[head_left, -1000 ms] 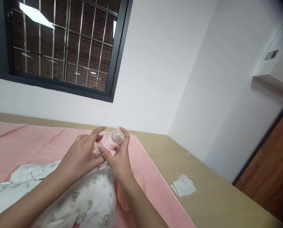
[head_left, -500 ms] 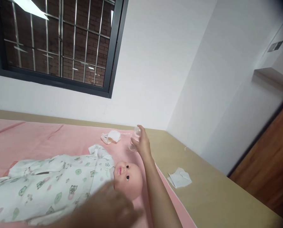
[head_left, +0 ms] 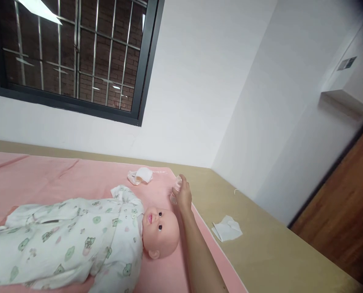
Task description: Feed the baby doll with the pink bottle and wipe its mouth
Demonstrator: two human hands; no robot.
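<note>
My right hand reaches out over the far right edge of the pink mat, its fingers closed round a small clear bottle cap held low, close to the mat. A baby doll in a white printed sleepsuit lies on its back on the mat, head just left of my right forearm. My left hand is out of view.
A small crumpled white cloth lies on the mat's far end. A folded white tissue sits on the tan surface to the right. White walls meet in a corner beyond; a barred window is up left.
Both hands held a pink baby bottle together a second ago. The left hand has dropped out of view with the bottle; the right hand carried the clear cap out and lowered it toward the mat.
</note>
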